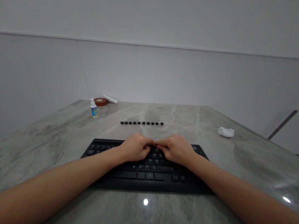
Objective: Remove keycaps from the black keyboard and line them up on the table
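Note:
A black keyboard (144,184) lies flat on the table in front of me. My left hand (136,147) and my right hand (177,149) rest over its upper middle, fingers curled and pressed together. Their index fingertips meet at the top rows of keys, and whatever is between the fingers is hidden. Beyond the keyboard, several small black keycaps (143,122) stand in a straight row on the table.
The grey marbled table (181,215) reaches back to a pale wall. A white spray bottle with a blue label (94,111) stands at the back left, near a reddish-brown box (100,102) and a white strip (110,99). Crumpled white tissue (226,132) lies at the right.

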`<state>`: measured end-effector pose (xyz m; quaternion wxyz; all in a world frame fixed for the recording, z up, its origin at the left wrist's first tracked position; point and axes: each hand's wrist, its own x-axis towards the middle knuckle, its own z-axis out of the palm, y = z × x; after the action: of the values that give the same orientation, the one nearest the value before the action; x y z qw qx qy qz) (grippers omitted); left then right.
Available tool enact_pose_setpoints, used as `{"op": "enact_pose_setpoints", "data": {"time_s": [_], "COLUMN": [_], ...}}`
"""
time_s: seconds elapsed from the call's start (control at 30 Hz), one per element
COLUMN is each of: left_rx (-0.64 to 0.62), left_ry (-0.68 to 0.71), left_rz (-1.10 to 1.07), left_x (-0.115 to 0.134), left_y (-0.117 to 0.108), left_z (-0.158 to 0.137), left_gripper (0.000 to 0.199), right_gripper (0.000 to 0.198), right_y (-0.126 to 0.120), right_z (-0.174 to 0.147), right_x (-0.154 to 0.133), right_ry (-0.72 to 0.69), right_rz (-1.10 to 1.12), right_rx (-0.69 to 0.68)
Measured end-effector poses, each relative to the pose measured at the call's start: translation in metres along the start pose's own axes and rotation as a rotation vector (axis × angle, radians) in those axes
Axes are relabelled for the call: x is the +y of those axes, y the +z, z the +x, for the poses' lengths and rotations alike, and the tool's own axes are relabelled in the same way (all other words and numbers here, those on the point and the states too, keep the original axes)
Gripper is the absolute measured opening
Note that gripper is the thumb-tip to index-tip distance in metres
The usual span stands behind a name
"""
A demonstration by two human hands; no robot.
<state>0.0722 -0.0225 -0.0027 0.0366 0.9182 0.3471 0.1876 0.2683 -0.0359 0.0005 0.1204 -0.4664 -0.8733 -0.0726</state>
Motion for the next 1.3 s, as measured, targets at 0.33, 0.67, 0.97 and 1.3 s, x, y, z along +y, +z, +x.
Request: {"op": "enact_pose_setpoints", "data": {"time_s": [0.33, 0.67, 0.97, 1.3], "left_rx": [0.013, 0.024, -0.007, -0.023], "left_ry": [0.038, 0.071, 0.131, 0.123], "left_rz": [-0.010, -0.007, -0.022, -0.031], "left_x": [-0.003, -0.003, -0.005, -0.005], "left_y": [0.001, 0.002, 0.002, 0.001], "left_z": [-0.002, -0.003, -0.003, -0.004], "left_gripper": [0.040, 0.040, 0.043, 0.044], "right_gripper": [0.026, 0.027, 0.028, 0.028], "right_y": [0.012, 0.013, 0.013, 0.011], "right_z": [-0.008, -0.009, -0.011, -0.009], "right_x": [0.003, 0.003, 0.003, 0.003], "right_ry": [-0.035, -0.053, -0.042, -0.017], "right_rz": [0.023, 0.035, 0.061, 0.064], "right_rx": [0.132, 0.152, 0.141, 0.132]}}
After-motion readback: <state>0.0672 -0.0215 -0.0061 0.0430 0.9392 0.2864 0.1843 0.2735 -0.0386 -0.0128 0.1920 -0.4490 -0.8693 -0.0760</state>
